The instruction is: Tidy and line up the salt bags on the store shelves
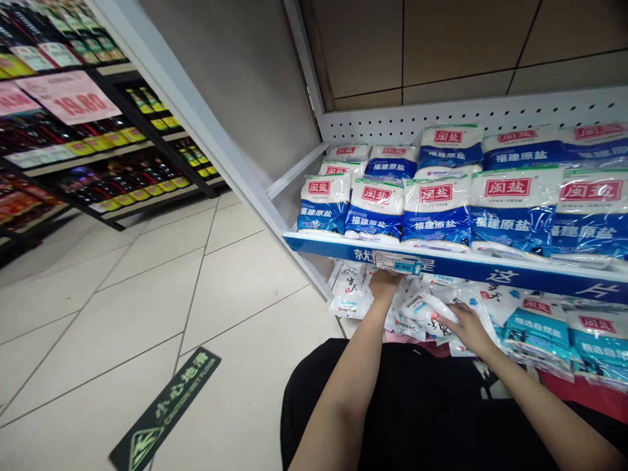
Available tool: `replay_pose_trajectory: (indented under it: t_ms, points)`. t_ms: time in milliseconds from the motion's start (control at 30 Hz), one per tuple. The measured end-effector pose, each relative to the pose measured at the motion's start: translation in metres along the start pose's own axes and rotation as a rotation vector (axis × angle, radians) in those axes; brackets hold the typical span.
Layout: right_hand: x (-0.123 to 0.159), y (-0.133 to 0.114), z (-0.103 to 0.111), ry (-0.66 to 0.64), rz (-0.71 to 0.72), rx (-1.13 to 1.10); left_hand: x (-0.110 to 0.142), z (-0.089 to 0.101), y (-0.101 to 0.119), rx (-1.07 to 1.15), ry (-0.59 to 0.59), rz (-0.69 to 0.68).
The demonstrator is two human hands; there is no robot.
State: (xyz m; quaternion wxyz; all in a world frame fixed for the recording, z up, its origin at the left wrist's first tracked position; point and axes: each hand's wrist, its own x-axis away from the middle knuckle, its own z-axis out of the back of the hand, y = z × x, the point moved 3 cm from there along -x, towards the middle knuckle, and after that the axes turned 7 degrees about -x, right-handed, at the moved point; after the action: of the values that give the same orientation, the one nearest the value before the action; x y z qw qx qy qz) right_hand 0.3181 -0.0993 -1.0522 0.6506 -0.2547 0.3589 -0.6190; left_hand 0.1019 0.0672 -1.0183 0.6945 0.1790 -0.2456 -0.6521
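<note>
My right hand (pixel 466 325) is closed on the edge of a white bag of salt (pixel 426 313) with black and blue print, just below the front of the shelf. My left hand (pixel 385 281) reaches in under the shelf edge among more white bags (pixel 350 294). Its fingers are hidden by the shelf's price strip (pixel 324 247), so what it touches does not show. Right of my right hand lie stacked teal-and-white salt bags (pixel 537 327) on the lower level.
Blue-and-white salt bags (pixel 436 209) stand in rows on the shelf above my hands. A grey side panel (pixel 235 85) rises at left. Beyond the tiled floor (pixel 235 294) stand bottle shelves (pixel 78 160). A wet-floor sticker (pixel 167 405) lies on the tiles.
</note>
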Motion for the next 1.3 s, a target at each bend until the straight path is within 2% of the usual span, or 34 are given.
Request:
replay_pose_trajectory:
  t_ms: [133,233,300,367,500,600,667,767,867,1000,1133,1300]
  points:
    - [-0.001,-0.001,0.000,-0.012,0.015,0.019,0.013,-0.012,0.004,0.071,-0.007,-0.085]
    - [0.000,-0.001,0.001,-0.009,0.019,0.040,0.017,-0.001,0.004,0.002,-0.046,-0.115]
    - [0.001,0.001,0.000,-0.018,0.029,0.048,0.017,0.021,-0.004,-0.054,-0.080,-0.135]
    - [0.001,0.004,0.000,-0.029,0.038,0.060,0.017,0.051,-0.022,-0.132,-0.120,-0.162]
    - [0.000,0.009,-0.002,-0.032,0.034,0.075,0.023,0.113,-0.082,-0.296,-0.169,-0.133]
    - [-0.001,0.006,-0.003,-0.020,0.037,0.064,0.028,0.130,-0.125,-0.417,-0.193,0.000]
    - [-0.001,0.004,-0.002,-0.011,0.031,0.046,0.027,0.126,-0.143,-0.485,-0.199,0.095]
    - [-0.001,0.001,-0.002,-0.001,0.022,0.025,0.022,0.112,-0.151,-0.519,-0.192,0.139]
    - [0.000,0.000,-0.002,-0.019,0.011,0.025,0.020,0.104,-0.151,-0.462,-0.172,0.087]
    - [0.001,0.000,-0.003,-0.052,0.001,0.051,0.022,0.104,-0.154,-0.395,-0.114,0.065]
    - [0.000,-0.001,-0.004,-0.025,0.013,0.081,0.019,0.098,-0.153,-0.445,-0.042,0.104]
    - [0.001,-0.001,-0.004,-0.015,0.042,0.109,0.016,0.080,-0.136,-0.558,-0.033,0.197]
